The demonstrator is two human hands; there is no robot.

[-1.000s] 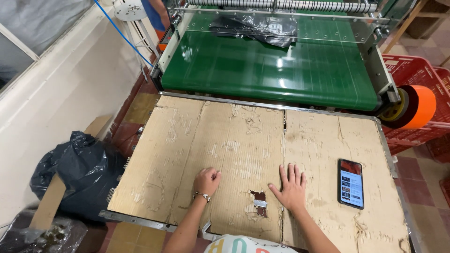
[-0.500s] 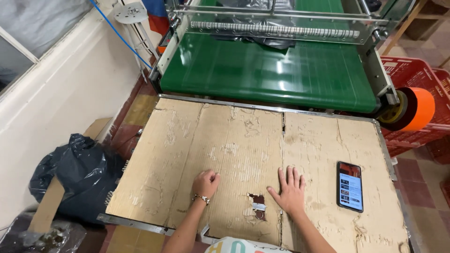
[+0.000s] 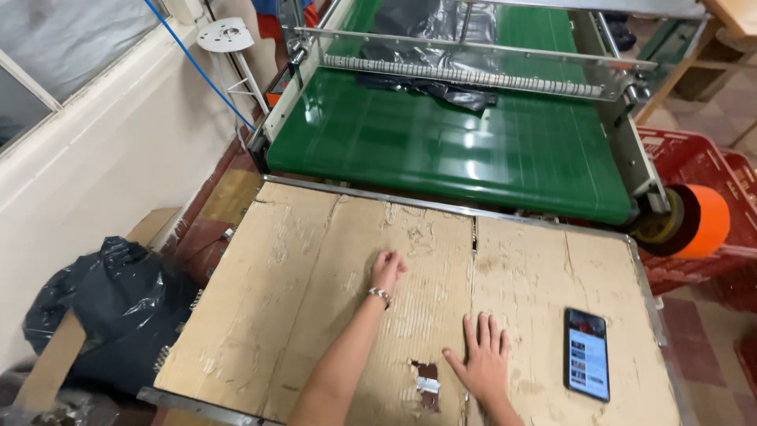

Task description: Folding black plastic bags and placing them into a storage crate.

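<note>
My left hand point(image 3: 387, 268) rests on the worn cardboard sheet point(image 3: 300, 300) that covers the table, fingers curled under, a bracelet on the wrist. It lies near the sheet's middle, short of the green conveyor belt point(image 3: 473, 150). My right hand point(image 3: 482, 364) lies flat on the cardboard with its fingers spread, beside a torn patch with tape point(image 3: 426, 384). A smartphone point(image 3: 587, 354) with a lit screen lies on the cardboard to the right of that hand. A black plastic bag point(image 3: 441, 91) lies on the belt under a clear guard.
A stuffed black bag point(image 3: 95, 300) sits on the floor at the left, beside a white wall. An orange roll point(image 3: 698, 222) hangs at the machine's right end, with red crates point(image 3: 710, 170) behind it. A blue cable point(image 3: 201, 67) runs along the wall.
My left hand has slid forward across the cardboard toward the conveyor. The view has tilted up and nearer to the machine. My right hand stays flat in place.
</note>
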